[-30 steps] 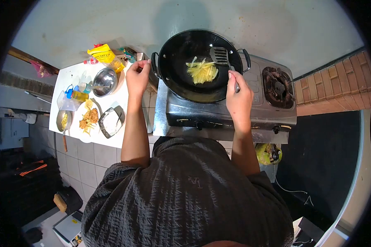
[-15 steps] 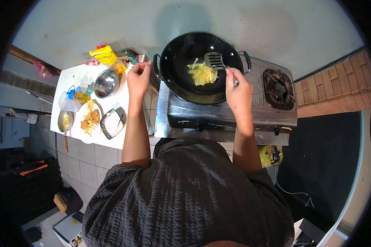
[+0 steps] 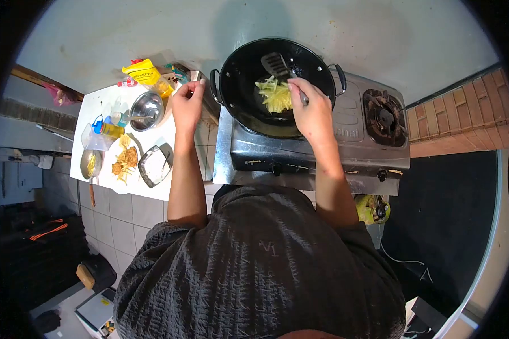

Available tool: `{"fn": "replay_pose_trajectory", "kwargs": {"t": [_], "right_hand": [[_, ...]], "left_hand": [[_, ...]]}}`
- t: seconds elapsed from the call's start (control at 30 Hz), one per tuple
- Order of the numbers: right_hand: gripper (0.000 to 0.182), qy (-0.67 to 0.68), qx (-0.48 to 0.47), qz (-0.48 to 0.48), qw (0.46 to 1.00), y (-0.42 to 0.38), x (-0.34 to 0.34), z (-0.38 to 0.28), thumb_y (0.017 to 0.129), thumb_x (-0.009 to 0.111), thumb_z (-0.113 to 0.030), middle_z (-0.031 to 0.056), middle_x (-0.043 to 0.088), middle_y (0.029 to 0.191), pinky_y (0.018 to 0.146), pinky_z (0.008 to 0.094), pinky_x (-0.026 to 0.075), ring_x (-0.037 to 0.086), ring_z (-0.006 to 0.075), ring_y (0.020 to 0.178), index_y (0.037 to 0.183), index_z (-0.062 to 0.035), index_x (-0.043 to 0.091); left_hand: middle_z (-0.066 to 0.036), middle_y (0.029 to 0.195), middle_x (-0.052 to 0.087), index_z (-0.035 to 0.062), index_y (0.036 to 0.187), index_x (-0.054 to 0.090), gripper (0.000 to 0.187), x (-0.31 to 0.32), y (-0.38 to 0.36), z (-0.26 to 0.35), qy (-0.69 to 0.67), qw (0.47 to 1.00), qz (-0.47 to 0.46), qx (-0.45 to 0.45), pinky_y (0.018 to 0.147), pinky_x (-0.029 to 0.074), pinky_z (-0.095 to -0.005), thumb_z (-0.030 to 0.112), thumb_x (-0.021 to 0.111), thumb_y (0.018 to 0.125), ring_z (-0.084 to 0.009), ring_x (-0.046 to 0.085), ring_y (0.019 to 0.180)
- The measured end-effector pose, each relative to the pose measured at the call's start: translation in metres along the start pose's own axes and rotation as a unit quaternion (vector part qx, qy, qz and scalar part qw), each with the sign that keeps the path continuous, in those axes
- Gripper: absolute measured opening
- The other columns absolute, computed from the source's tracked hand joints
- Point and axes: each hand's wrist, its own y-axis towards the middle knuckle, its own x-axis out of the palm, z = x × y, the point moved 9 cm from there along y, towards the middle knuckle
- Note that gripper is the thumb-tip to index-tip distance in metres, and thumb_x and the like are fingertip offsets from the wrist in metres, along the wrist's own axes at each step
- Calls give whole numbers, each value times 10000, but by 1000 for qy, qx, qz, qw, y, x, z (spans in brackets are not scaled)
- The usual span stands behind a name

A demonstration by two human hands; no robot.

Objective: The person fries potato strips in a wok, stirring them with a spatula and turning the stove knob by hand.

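Note:
My right hand [image 3: 314, 112] is closed around the handle of a slotted spatula [image 3: 274, 64], its dark blade tilted over the inside of a black wok [image 3: 240, 116]. Pale yellow strips [image 3: 275, 95], which look like cut potato, lie heaped in the wok, just below the blade. My left hand [image 3: 188, 104] is raised in the air left of the wok, near its left handle [image 3: 214, 86] but apart from it. The fingers of that hand are curled in a pinch, and I see nothing between them.
The wok sits on a steel gas stove [image 3: 345, 133] with a bare burner [image 3: 385, 113] at its right. On the white table [image 3: 104, 101] are a metal bowl [image 3: 147, 111], a plate of fried food [image 3: 124, 161], a square dish [image 3: 154, 166], a small pan [image 3: 91, 164] and a yellow bag [image 3: 147, 74].
My right hand and the spatula have moved left and slightly up across the wok. The strips have shifted a little, and my left hand has dropped slightly away from the wok handle.

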Motion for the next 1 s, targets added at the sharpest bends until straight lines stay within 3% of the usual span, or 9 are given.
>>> {"fn": "replay_pose_trajectory", "kwargs": {"t": [0.27,0.6,0.67,0.83,0.9,1.0], "right_hand": [[126,5,-19,-60,998,2,5,-1,867,620,-117,183,646,829,689,408,497,627,363,779,963,-41,645],[150,-27,17,-16,999,-7,-29,1,890,610,-168,194,661,832,680,384,509,647,366,779,943,-35,654],[185,42,174,-35,983,-12,-33,19,902,604,-201,192,665,842,689,359,509,655,358,790,964,-35,655],[198,16,130,-57,990,-19,-27,25,910,593,-212,188,670,855,696,353,510,661,358,811,980,-39,658],[192,-17,115,-18,993,-18,-32,22,910,587,-202,189,670,869,700,357,511,661,360,823,989,-42,658],[186,-5,135,-16,991,-18,-30,20,909,582,-192,192,670,883,708,367,512,659,361,836,991,-41,655]], "left_hand": [[41,685,571,-31,868,671,261,3,0,3,-18,1000,-9,16,559,357,-199,230,676,873,-31,455,627],[35,691,583,-29,866,673,252,4,2,2,-6,1000,-6,18,573,370,-199,223,673,872,-34,458,628],[32,699,588,-29,871,673,252,4,1,0,-14,1000,-6,18,579,376,-201,223,673,872,-36,461,631],[27,706,596,-24,881,677,254,1,6,5,5,1000,-5,6,592,393,-203,230,675,872,-40,479,641],[26,705,599,-23,879,678,256,1,8,5,6,1000,-6,12,592,395,-204,233,675,871,-40,482,642],[23,705,604,-23,875,679,258,0,7,5,6,1000,-6,23,591,399,-205,234,677,870,-40,485,641]]}}
